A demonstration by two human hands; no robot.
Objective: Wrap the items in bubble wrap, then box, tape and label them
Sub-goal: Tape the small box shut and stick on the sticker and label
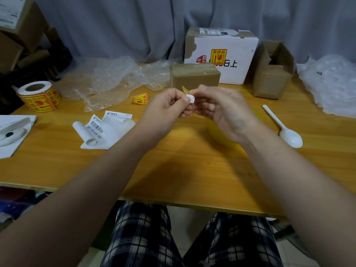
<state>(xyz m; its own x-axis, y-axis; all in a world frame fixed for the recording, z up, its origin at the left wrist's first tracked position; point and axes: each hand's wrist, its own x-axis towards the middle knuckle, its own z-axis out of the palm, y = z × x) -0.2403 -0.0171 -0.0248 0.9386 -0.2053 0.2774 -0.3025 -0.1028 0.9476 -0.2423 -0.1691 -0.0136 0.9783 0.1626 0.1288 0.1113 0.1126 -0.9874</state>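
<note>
Fragile sticker (185, 89) pinched between my left hand (165, 106) and right hand (221, 106), fingers of both curled on it, just in front of sealed brown box (194, 76). Loose sticker (139, 98) left of box, sticker roll (38, 96) far left, white spoon (283, 126) to right.

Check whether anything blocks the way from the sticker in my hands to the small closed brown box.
Nothing visible does. The left hand and right hand pinch the sticker right in front of the small brown box; its top is uncovered.
</note>
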